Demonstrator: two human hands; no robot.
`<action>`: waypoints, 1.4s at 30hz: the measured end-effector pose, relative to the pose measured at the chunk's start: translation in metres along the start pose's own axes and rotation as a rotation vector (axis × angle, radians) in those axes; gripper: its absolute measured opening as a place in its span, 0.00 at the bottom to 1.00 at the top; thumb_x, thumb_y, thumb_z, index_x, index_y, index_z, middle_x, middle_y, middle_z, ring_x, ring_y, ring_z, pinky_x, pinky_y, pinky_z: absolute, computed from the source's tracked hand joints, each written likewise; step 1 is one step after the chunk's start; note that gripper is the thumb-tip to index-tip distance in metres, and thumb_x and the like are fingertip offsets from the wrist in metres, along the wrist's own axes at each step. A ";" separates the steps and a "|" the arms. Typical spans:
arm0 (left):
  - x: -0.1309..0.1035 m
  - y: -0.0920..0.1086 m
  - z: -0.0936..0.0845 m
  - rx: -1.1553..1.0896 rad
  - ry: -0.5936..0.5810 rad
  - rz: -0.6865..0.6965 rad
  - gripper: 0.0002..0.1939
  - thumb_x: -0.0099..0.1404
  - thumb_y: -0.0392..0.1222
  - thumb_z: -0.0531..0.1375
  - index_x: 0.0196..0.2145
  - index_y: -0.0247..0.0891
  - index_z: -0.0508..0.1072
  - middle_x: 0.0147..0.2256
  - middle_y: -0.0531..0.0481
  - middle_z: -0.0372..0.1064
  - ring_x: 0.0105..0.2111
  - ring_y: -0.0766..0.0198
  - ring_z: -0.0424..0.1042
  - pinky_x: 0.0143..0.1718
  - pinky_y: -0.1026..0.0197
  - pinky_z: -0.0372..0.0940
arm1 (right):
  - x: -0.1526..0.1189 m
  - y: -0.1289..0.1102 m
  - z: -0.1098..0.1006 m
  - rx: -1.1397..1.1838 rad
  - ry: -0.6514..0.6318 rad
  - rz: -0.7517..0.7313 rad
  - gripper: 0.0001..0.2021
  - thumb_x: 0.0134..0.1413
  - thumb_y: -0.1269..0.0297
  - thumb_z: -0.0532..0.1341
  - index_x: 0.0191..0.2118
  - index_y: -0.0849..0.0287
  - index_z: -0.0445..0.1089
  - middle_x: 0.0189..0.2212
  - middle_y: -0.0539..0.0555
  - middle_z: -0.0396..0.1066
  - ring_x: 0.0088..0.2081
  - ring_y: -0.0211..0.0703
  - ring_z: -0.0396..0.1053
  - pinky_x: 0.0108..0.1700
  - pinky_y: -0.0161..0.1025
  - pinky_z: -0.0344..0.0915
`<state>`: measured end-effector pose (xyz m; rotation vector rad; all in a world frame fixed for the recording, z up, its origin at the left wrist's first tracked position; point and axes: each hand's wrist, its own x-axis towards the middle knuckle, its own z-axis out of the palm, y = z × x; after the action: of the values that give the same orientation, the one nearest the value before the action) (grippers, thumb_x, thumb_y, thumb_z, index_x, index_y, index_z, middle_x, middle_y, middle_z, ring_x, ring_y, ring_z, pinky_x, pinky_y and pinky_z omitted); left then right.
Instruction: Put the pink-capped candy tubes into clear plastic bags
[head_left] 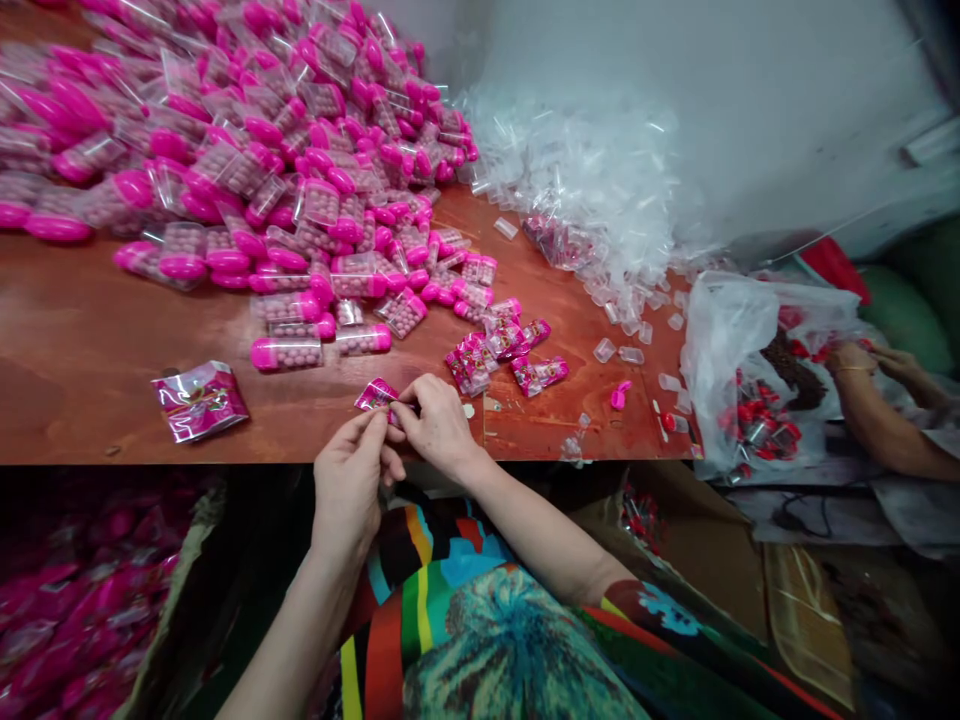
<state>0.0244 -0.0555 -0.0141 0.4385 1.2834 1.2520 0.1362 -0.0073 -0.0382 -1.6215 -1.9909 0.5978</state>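
My left hand [356,468] and my right hand [435,420] meet at the table's front edge, both closed in a pinch on a small pink printed wrapper [377,394]. The wrapper sticks up past my fingertips; its lower part is hidden by them. Right of it lie several similar pink packets [487,350]. A larger pink-and-silver packet [199,402] lies flat to the left. Just beyond my hands are clear tubes with pink caps, filled with small pale pink balls [289,353].
A large heap of pink-capped tubes [255,150] covers the back left, beside a pile of clear plastic containers [585,180]. At the right, another person's hands [855,365] work over a white plastic bag [724,330]. Below the table's left edge are pink packets [82,600].
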 end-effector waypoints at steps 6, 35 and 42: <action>0.004 -0.003 -0.003 0.008 -0.027 -0.037 0.18 0.55 0.49 0.68 0.37 0.33 0.74 0.27 0.52 0.72 0.13 0.73 0.63 0.13 0.69 0.51 | -0.007 -0.002 -0.003 0.209 0.045 0.036 0.08 0.59 0.67 0.64 0.29 0.58 0.67 0.33 0.50 0.67 0.37 0.39 0.66 0.43 0.39 0.62; 0.005 0.010 -0.013 -0.010 0.061 -0.003 0.19 0.47 0.46 0.74 0.16 0.35 0.69 0.16 0.56 0.60 0.14 0.75 0.54 0.14 0.69 0.44 | -0.012 -0.002 -0.023 0.303 -0.027 0.052 0.16 0.66 0.56 0.57 0.55 0.55 0.69 0.44 0.56 0.69 0.39 0.42 0.70 0.43 0.39 0.68; 0.003 0.007 -0.006 -0.002 -0.038 -0.032 0.16 0.48 0.48 0.73 0.20 0.35 0.73 0.14 0.56 0.59 0.16 0.73 0.55 0.18 0.67 0.47 | -0.017 -0.008 -0.007 0.918 -0.079 0.118 0.10 0.61 0.66 0.60 0.48 0.54 0.66 0.34 0.48 0.69 0.34 0.36 0.69 0.41 0.36 0.68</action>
<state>0.0153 -0.0525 -0.0118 0.4368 1.2524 1.2122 0.1372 -0.0256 -0.0300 -1.1270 -1.3181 1.3785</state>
